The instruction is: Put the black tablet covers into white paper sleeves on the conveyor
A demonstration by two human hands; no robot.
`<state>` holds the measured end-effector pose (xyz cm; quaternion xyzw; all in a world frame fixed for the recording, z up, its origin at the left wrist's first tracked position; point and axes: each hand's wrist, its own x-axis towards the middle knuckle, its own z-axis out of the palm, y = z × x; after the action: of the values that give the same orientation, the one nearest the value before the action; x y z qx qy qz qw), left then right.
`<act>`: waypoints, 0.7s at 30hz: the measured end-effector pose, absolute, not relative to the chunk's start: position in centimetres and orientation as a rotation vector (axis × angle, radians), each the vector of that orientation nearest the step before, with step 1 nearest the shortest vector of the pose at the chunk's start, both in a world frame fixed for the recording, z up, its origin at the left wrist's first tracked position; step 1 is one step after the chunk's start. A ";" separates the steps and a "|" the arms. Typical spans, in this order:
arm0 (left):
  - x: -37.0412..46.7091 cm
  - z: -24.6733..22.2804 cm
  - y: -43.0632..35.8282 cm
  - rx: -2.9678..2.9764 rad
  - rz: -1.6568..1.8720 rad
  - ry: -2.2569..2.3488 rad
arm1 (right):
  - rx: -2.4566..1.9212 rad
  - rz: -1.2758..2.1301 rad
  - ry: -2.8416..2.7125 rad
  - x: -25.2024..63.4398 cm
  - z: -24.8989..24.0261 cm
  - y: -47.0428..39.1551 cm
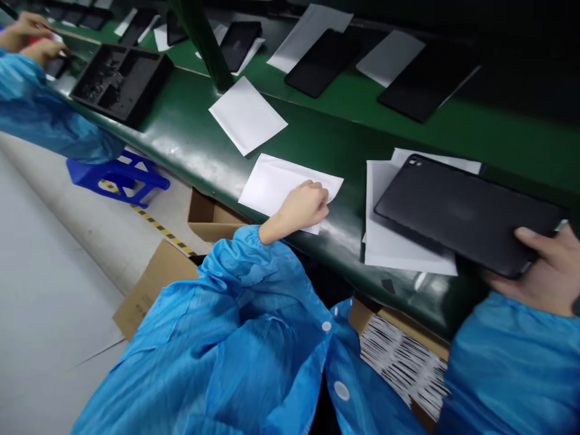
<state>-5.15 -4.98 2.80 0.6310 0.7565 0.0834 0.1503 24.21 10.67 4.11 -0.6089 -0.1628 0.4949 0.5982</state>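
My right hand [550,266] grips the near right corner of a black tablet [462,208], thumb on top. The tablet lies tilted over white sheets [380,244], its camera corner at the far left. My left hand [303,205] is closed over another white sheet [267,181] at the bench edge. Its fingertips are hidden, and the sheet's right edge rises slightly beside the knuckles. Beyond it lies one more white sheet [247,115], flat on the green bench [181,127].
Black tablets [319,63] and white sheets line the raised green strip behind. A green post [203,45] stands left of centre, near a black compartment tray [122,81]. A co-worker's hands [38,39] are at far left. Below are a blue stool [113,175] and cardboard boxes [212,223].
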 end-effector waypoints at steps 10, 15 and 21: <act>-6.9 2.1 -5.0 1.691 0.584 2.033 | -1.182 1.426 -0.982 23.5 2.5 8.9; -5.4 3.0 -5.4 1.496 0.789 2.010 | -1.077 1.370 -1.062 23.0 1.4 7.6; -5.3 2.6 -6.3 1.321 0.974 2.174 | -1.051 1.269 -1.148 21.6 0.4 5.6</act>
<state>-5.32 -6.25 2.59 0.4743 0.7808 0.3499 0.2074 21.60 5.63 0.44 -0.4414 -0.4823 0.5331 0.5370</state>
